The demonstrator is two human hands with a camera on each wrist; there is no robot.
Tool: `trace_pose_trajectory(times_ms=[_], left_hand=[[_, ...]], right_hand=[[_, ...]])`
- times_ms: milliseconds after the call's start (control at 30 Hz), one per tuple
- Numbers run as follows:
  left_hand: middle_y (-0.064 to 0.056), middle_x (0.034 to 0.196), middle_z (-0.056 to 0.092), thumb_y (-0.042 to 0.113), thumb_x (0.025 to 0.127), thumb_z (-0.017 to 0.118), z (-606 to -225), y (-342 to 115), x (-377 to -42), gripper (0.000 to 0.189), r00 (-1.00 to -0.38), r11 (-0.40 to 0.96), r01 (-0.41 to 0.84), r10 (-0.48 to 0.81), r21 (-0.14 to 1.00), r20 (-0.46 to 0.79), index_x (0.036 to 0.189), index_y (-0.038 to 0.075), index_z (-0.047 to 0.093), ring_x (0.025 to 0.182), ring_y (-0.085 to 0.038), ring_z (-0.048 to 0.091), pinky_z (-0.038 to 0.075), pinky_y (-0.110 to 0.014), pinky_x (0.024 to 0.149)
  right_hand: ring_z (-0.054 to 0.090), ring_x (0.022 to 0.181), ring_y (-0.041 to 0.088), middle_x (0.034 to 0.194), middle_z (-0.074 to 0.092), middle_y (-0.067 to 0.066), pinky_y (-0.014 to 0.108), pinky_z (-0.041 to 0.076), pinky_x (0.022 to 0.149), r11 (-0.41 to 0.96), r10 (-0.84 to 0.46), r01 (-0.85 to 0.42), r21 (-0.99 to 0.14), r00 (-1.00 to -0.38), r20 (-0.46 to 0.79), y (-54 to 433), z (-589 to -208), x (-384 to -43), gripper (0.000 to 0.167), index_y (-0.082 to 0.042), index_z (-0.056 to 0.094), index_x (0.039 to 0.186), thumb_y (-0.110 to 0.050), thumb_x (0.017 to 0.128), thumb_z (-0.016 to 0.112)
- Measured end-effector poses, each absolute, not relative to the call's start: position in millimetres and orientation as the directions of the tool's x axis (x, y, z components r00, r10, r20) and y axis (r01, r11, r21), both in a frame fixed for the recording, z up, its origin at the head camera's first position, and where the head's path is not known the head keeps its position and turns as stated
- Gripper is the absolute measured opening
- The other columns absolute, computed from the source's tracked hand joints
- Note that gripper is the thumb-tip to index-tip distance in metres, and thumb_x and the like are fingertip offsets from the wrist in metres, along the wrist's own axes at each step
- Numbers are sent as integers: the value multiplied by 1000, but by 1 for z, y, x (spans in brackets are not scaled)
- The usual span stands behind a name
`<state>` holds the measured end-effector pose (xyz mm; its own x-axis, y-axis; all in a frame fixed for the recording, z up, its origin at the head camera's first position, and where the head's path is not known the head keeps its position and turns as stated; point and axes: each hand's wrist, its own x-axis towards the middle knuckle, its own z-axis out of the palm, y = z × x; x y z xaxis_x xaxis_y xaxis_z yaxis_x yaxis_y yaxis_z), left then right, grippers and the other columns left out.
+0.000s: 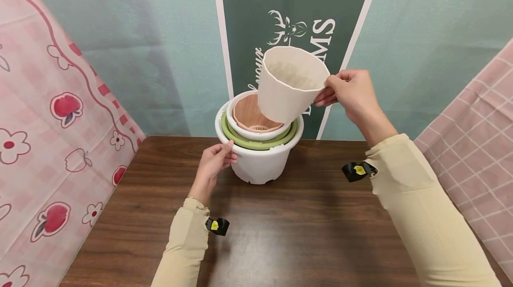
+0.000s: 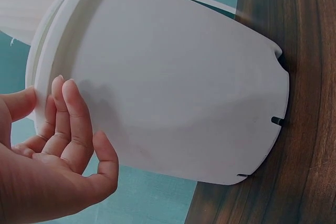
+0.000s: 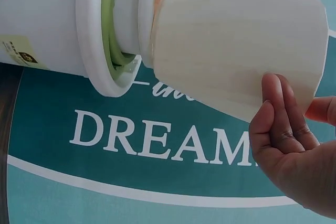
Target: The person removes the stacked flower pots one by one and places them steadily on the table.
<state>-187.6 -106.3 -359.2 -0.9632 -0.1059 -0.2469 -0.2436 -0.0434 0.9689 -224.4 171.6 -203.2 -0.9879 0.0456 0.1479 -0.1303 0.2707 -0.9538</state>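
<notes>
A cream faceted flower pot [image 1: 286, 91] hangs tilted above a nested stack, its mouth facing up toward the head camera. My right hand [image 1: 352, 93] pinches its rim at the right side, thumb on one face and fingers on the other, as the right wrist view also shows. Below it, a peach-coloured pot [image 1: 246, 111] sits inside a smaller white pot [image 1: 256, 135], within a green pot [image 1: 240, 141]. All of these nest in a large white pot [image 1: 260, 164] standing upright on the table. My left hand [image 1: 214, 162] pinches that outer pot's rim at the front left.
The dark wood table [image 1: 256, 229] carries the stack near its back edge. Behind hangs a teal and green cloth [image 1: 188, 55] with white lettering. Pink patterned cloths stand at the left [image 1: 60, 144] and right [image 1: 473, 158].
</notes>
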Motion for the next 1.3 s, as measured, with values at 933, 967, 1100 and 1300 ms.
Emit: trace_pose_trajectory(times_ms=[933, 967, 1100, 1300], left_hand=[[-2, 68, 62, 32, 90, 58, -360, -107, -187, 30, -965, -60, -237, -97, 970, -242, 87, 2, 59, 64, -13, 60, 46, -26, 66], [-2, 68, 62, 33, 90, 58, -360, -107, -187, 31, -965, -59, -237, -97, 970, -242, 87, 2, 59, 64, -13, 60, 46, -26, 66], [-2, 68, 62, 33, 90, 58, -359, -107, -187, 31, -966, -55, -237, -97, 970, -241, 87, 2, 59, 63, -13, 60, 46, -25, 65], [-2, 67, 62, 32, 90, 58, -359, -107, -187, 31, -967, -52, -233, -96, 971, -237, 87, 2, 59, 63, -13, 60, 47, -25, 65]], right_hand=[[65, 53, 18, 59, 65, 5, 27, 54, 54, 255, 129, -81, -964, -985, 117, 217, -210, -223, 24, -6, 65, 71, -7, 89, 49], [65, 53, 17, 59, 65, 5, 27, 54, 54, 255, 133, -75, -964, -985, 112, 219, -210, -223, 24, -6, 64, 71, -7, 89, 49], [65, 54, 17, 59, 65, 4, 27, 53, 54, 257, 141, -63, -964, -985, 102, 225, -211, -222, 24, -6, 64, 72, -7, 89, 49], [65, 53, 17, 58, 65, 5, 27, 53, 53, 257, 146, -65, -964, -984, 105, 232, -213, -222, 23, -4, 64, 73, -5, 88, 46]])
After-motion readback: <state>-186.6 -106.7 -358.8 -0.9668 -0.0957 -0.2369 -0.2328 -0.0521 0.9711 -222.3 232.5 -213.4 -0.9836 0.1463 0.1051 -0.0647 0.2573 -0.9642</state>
